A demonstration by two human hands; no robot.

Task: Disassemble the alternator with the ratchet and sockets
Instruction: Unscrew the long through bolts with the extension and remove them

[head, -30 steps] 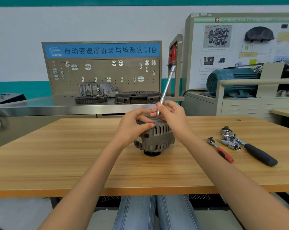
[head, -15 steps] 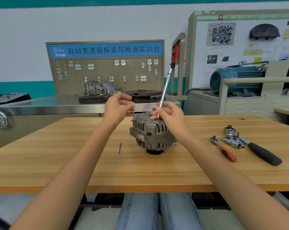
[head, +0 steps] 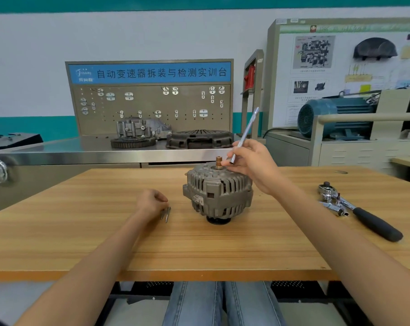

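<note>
Alternator (head: 217, 193) upright mid-table, shaft up. Right hand (head: 253, 165) pinching socket extension (head: 244, 137), tilted, tip just beside shaft, nearer. Left hand (head: 151, 203) curled at two bolts (head: 166, 214), left of housing.

It was an automotive training workshop: a pegboard training stand (head: 150, 97) with gearbox parts (head: 142, 129), a blue electric motor (head: 328, 116), wall diagram boards (head: 317, 67), and a steel counter (head: 81, 154).
</note>
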